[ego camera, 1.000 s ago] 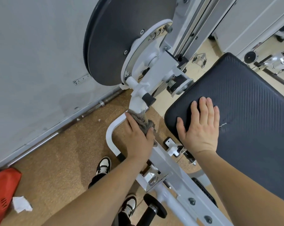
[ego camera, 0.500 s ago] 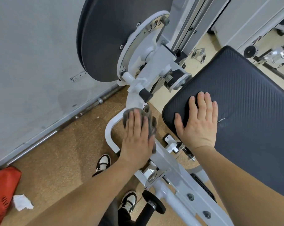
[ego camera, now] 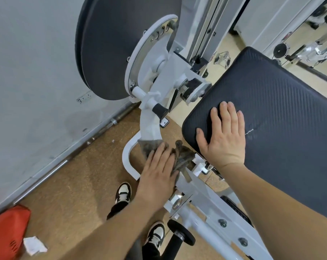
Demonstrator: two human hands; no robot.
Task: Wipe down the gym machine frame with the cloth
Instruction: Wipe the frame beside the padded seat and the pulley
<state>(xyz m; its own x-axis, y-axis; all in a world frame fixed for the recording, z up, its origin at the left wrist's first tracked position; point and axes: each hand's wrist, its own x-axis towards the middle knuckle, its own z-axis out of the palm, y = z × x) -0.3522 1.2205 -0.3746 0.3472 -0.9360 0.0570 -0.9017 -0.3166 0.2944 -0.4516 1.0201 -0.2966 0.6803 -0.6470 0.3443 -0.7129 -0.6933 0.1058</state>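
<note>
The white gym machine frame (ego camera: 151, 126) curves down from a large dark disc (ego camera: 110, 47) to a sloping white beam (ego camera: 211, 205). My left hand (ego camera: 157, 177) lies flat, fingers together, pressing a grey-brown cloth (ego camera: 183, 156) against the frame where the curved arm meets the beam. Part of the cloth bunches out to the right of my fingers; the rest is hidden under my palm. My right hand (ego camera: 224, 136) rests flat with spread fingers on the near corner of the black padded seat (ego camera: 282, 128), holding nothing.
A grey wall (ego camera: 31, 91) with a metal floor rail runs on the left. A white looped foot bar (ego camera: 128, 162) sits beside my left hand. My two shoes (ego camera: 123, 192) stand on the brown floor. A red object (ego camera: 7, 233) and crumpled paper (ego camera: 34, 245) lie bottom left. A black roller (ego camera: 179, 235) juts out below.
My left hand went from gripping the cloth around the curved arm to pressing it flat, and has slid down toward the beam. My right hand stayed on the seat pad.
</note>
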